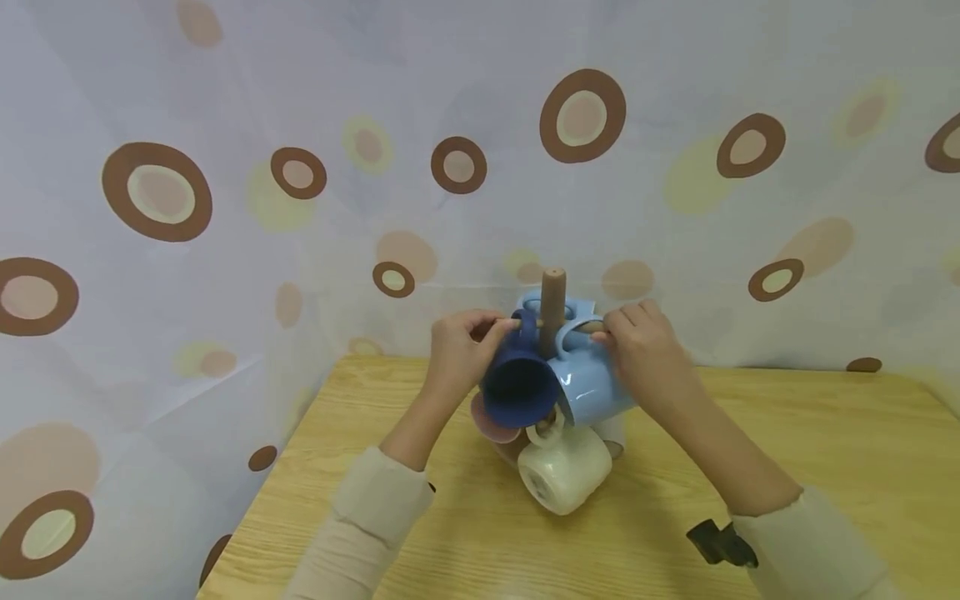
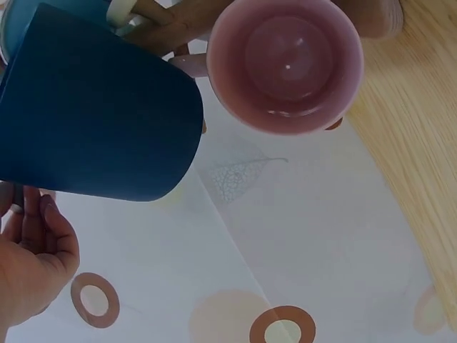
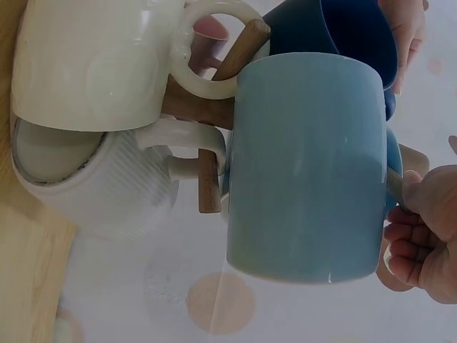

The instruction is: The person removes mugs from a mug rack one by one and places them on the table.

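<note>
By the look of it, the hanging is nearly all done: the wooden stand [image 1: 553, 304] on the desk [image 1: 787, 467] carries a dark blue mug [image 1: 520, 396] and a light blue mug [image 1: 592, 385] on its upper pegs, with another light blue mug [image 1: 583, 308] partly hidden behind the post. Lower down, a cream mug [image 1: 570, 467] and a white ribbed mug [image 3: 107, 175] have their handles over pegs, and a pink mug [image 2: 285, 64] sits at the left with its handle toward the stand. No loose mug shows on the desk, so what is left seems to be at the peg ends. There the left hand [image 1: 461, 354] has its grip pinched on the tip of the left peg [image 1: 516, 323], just past the dark blue handle, while the right hand [image 1: 647, 354] pinches the end of the right peg [image 3: 394, 184] beside the nearer light blue mug. The stand is near the desk's back edge, close before the spotted cloth [image 1: 480, 75], so backward room looks tight. The left edge slants away with a modest strip of wood; the widest bare stretch is to the right, with more between the forearms in front. Neighbouring mugs crowd together, so sideways shifts could knock them.
</note>
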`<state>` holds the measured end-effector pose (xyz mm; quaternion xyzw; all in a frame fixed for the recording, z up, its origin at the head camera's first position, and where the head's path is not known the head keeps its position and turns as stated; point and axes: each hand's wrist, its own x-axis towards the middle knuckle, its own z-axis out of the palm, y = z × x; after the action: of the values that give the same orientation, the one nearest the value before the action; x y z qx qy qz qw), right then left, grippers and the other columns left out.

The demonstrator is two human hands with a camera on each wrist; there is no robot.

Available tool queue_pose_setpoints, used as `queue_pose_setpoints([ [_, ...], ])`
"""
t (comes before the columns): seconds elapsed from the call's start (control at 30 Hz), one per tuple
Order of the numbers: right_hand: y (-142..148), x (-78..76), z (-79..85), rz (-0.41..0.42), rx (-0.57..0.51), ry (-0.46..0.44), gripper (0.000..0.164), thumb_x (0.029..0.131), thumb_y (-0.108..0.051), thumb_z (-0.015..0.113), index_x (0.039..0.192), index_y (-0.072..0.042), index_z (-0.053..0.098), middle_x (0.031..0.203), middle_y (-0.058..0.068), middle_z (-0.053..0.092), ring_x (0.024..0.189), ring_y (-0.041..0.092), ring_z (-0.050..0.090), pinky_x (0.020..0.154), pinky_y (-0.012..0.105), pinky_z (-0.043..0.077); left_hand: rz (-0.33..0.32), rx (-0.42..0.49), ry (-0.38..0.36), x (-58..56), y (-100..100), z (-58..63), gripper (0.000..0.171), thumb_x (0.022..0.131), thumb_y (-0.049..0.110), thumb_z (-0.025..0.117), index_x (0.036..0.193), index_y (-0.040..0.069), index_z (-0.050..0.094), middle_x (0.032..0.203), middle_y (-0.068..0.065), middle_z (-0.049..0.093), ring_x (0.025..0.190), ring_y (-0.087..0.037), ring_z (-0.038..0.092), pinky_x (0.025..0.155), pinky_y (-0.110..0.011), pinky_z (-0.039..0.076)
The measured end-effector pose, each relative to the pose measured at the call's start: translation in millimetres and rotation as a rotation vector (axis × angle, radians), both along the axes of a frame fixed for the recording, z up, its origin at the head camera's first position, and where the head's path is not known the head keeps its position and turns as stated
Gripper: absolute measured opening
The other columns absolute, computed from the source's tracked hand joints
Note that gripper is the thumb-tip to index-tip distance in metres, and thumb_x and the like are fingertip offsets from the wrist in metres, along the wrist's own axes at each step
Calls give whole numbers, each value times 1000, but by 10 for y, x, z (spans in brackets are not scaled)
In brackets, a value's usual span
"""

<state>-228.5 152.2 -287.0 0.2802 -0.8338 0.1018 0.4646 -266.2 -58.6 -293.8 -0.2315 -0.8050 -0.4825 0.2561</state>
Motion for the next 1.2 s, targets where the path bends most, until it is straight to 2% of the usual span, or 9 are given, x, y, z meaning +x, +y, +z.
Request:
queue_pose_setpoints([
  [0.27, 116, -28, -12, -22, -35, -74, 18, 74, -3, 68, 73, 5, 52, 67, 15, 52, 66, 30, 43, 64, 37, 40, -23, 1, 46, 55, 102, -19, 19, 81, 19, 66, 80, 0, 71, 73, -11, 70, 62, -16, 65, 57, -16, 50],
  [0.53, 204, -91, -15, -12, -45, -100, 17, 74, -1, 67, 74, 4, 52, 67, 14, 52, 67, 31, 43, 62, 36, 39, 3, -5, 96, 111, 186, -51, 19, 81, 19, 66, 79, 1, 71, 70, -10, 69, 59, -14, 62, 56, -15, 48],
  [0.9, 365, -163, 20, -26, -53, -173, 12, 76, 0, 66, 77, 4, 55, 69, 14, 53, 68, 31, 44, 64, 37, 39, 23, 21, 79, 232, 375, -23, 18, 82, 15, 65, 77, -1, 69, 68, -11, 68, 58, -15, 61, 54, -13, 46],
  [1.2, 437, -241, 101, -21, -27, -230, 12, 77, -3, 66, 81, 3, 57, 70, 14, 53, 68, 31, 43, 64, 39, 37, 68, 48, 70, 312, 505, 5, 17, 82, 14, 64, 73, 0, 68, 64, -9, 65, 55, -13, 56, 52, -11, 42],
])
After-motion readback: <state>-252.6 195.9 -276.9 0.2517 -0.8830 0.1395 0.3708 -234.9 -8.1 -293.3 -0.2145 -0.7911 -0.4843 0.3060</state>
